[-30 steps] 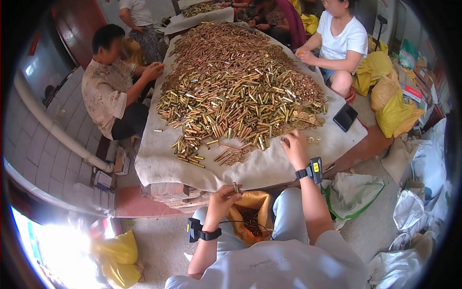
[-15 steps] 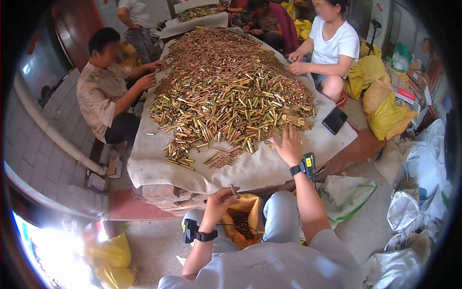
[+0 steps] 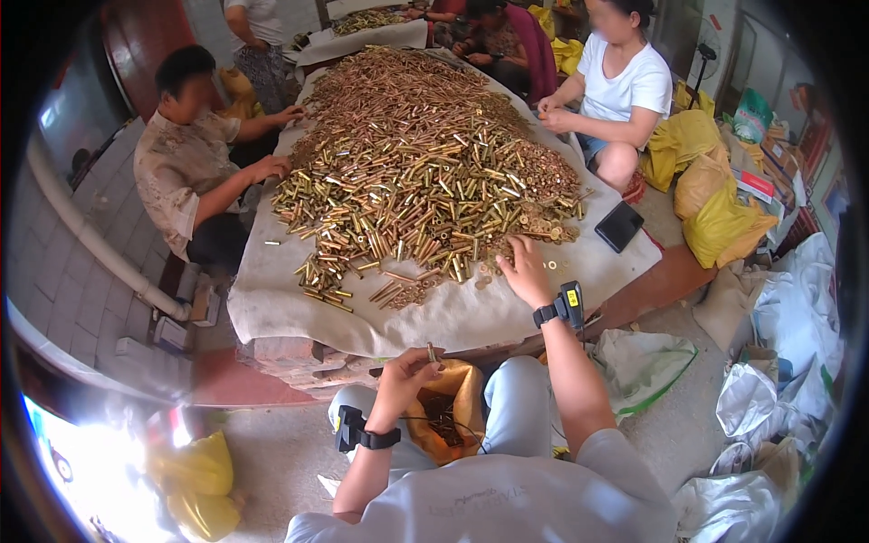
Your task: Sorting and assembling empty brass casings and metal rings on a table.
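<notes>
Between the thumb and fingers of my left hand point(image 3: 404, 384), a small upright metal sleeve anchor point(image 3: 432, 352) is pinched above the orange bag. My right hand point(image 3: 527, 276) reaches to the near right edge of the pile, fingers apart and fingertips against flat brass-coloured washers point(image 3: 546, 226). The large pile of metal sleeves and bolts point(image 3: 398, 181) covers most of the cloth-topped table point(image 3: 258, 312). Between my knees stands the open orange bag point(image 3: 469, 398), with metal pieces inside.
A black phone-like slab point(image 3: 620, 226) lies on the cloth at the right. One person point(image 3: 190, 172) works at the left side, another point(image 3: 625, 77) at the right. Yellow sacks point(image 3: 724, 217) and white sacks point(image 3: 751, 398) crowd the right floor. A whitish bag point(image 3: 638, 366) lies beside my right knee.
My right hand has drawn slightly left, its fingers now more bent over the washers. My left hand still holds the sleeve anchor. The person at the left has lowered a hand toward the pile.
</notes>
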{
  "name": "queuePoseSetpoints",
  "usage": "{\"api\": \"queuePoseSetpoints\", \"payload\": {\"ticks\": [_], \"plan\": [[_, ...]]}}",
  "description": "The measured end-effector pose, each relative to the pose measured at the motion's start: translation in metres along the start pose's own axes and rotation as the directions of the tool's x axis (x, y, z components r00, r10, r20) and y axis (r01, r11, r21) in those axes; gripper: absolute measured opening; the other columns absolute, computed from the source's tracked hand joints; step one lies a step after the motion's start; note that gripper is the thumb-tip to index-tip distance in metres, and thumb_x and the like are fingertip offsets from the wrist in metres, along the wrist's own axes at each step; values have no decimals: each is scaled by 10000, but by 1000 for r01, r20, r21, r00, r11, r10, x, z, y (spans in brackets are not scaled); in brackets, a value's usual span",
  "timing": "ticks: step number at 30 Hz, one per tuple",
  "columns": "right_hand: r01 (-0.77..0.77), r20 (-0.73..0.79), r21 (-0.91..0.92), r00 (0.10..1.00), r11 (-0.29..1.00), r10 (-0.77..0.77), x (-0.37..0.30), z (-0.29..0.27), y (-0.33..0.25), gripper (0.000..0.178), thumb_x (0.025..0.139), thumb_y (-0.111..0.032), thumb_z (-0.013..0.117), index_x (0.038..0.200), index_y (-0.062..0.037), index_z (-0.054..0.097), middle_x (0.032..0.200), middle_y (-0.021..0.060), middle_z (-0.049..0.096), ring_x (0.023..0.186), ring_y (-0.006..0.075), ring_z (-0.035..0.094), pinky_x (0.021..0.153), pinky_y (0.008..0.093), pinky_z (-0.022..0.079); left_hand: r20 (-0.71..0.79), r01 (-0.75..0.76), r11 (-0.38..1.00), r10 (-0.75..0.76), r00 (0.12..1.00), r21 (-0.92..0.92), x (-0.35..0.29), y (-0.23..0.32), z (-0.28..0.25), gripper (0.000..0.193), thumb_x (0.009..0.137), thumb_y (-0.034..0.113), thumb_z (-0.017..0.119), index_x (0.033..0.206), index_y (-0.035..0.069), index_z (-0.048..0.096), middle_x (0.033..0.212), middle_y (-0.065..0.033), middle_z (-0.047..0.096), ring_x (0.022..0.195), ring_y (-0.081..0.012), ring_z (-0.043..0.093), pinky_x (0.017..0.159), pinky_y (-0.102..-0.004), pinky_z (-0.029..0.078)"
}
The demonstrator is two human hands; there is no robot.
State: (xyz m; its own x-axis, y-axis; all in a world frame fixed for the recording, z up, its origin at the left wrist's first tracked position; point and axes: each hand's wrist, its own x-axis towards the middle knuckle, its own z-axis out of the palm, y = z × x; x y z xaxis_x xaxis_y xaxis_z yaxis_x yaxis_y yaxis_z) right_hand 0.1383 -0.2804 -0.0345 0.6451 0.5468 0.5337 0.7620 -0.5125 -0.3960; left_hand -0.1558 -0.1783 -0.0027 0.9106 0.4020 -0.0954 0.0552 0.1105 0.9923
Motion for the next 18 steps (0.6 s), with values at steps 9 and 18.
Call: {"api": "queuePoseSetpoints", "payload": {"ticks": [9,18], "plan": [[45,-40,380,999,924,-32,1,7,-5,163,818,-77,558,975,-44,584,970,135,530,931,318,514,817,386,418,29,8,997,-10,1000,81,-8,7,7,246,855,12,573,1093,-47,561,1035,-72,613,891,-117,609,785,-233,500],[81,-10,111,997,991,-81,20,6,-11,221,698,-129,690,902,-73,625,928,128,535,929,320,497,800,410,410,-54,-14,1000,16,998,21,-23,2,-5,245,858,-1,558,1098,-48,563,1011,-70,616,877,-122,613,787,-240,502]]}}
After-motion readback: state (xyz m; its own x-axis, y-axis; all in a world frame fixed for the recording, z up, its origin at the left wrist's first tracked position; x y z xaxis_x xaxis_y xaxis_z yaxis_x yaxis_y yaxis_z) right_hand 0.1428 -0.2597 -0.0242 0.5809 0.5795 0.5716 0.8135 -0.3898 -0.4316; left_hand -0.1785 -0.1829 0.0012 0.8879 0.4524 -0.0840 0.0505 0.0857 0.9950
